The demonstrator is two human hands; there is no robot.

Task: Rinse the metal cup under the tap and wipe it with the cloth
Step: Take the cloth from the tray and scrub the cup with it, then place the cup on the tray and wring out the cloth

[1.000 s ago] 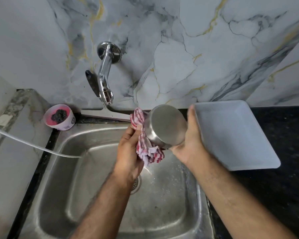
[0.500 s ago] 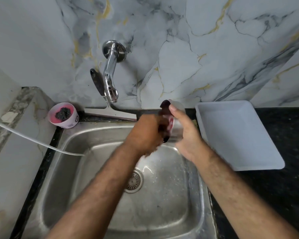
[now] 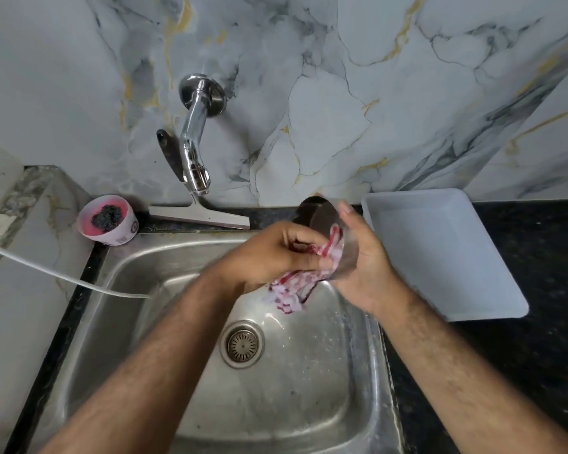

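My right hand (image 3: 363, 257) grips the metal cup (image 3: 322, 217) over the sink (image 3: 138, 322), while my left hand (image 3: 276, 253) presses the red-and-white cloth (image 3: 295, 286) against its side.

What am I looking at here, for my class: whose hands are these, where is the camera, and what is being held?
There is no machine: a person wears a camera on the head, looking down at their own bare hands over a steel sink. The right hand holds the metal cup; the left hand presses a red-and-white cloth against it. The tap on the wall shows no water running. A white tray sits on the counter, and a small pink tub by the sink's far left corner.
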